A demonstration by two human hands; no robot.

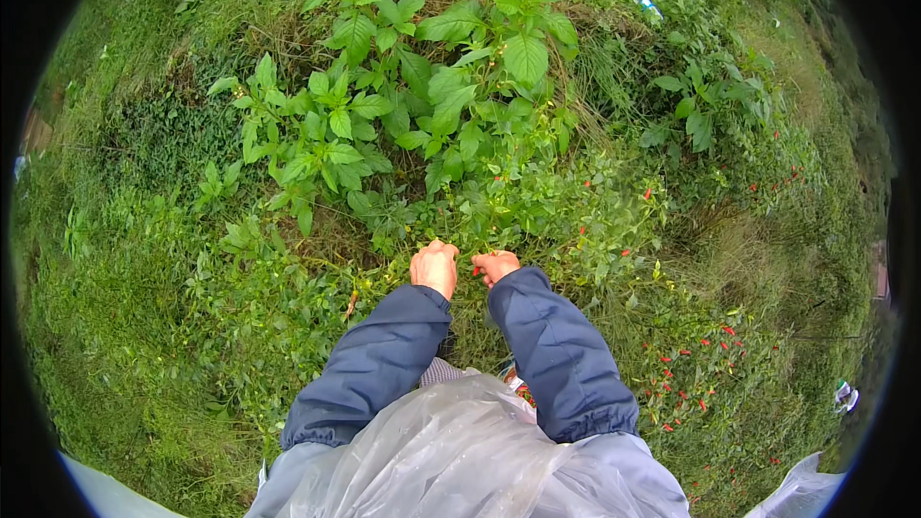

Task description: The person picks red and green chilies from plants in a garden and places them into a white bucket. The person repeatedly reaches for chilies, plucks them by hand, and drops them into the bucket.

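Both hands are at the near side of a chili pepper plant (547, 194) with small leaves and scattered red pods. My left hand (434, 266) is closed at a thin stem, its back to the camera; what its fingers grip is hidden. Just to its right, my right hand (496, 266) pinches a small red chili pepper (475, 271), close to the stems. The two hands are apart. Below, between my sleeves, red chili peppers (525, 394) show in a container partly hidden by a clear plastic sheet (453, 439) over my front.
Tall broad-leaved plants (446, 79) stand ahead. More red pods (676, 381) hang on plants at the lower right. A plastic bottle (644, 1) lies in the grass at the upper right. A white wrapper-like item (845, 397) lies far right.
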